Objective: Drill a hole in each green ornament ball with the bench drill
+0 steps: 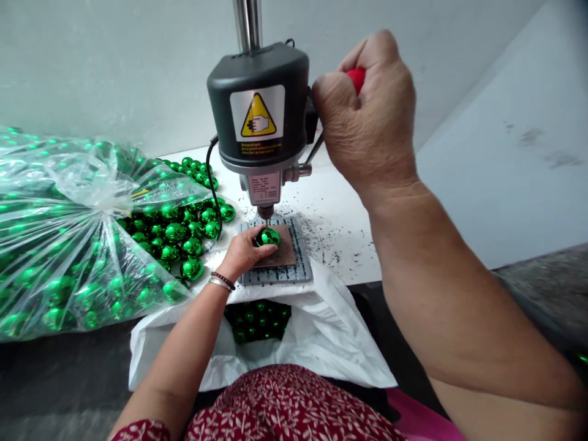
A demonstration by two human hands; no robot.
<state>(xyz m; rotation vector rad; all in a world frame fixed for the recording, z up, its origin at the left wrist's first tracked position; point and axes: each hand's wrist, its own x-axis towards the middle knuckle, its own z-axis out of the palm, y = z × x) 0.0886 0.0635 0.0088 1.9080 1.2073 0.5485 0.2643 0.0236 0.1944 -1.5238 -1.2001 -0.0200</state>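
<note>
My left hand (243, 250) grips a shiny green ball (268, 237) between thumb and fingers, on a brown board (285, 248) that lies on the ribbed grey base plate (301, 269). Directly over the ball is the chuck (265, 212) of a dark drill press (260, 104); whether the bit touches the ball is too small to tell. Up at the right of the machine, my right hand (370, 116) is closed round the red knob (356, 79) of its lever.
A clear plastic bag (105, 202) full of green balls lies at the left, with loose balls (192, 247) beside it. Dark shavings dot the white table (353, 245). In front of the table edge, a white sack (321, 331) holds more green balls. A black cable hangs left of the machine.
</note>
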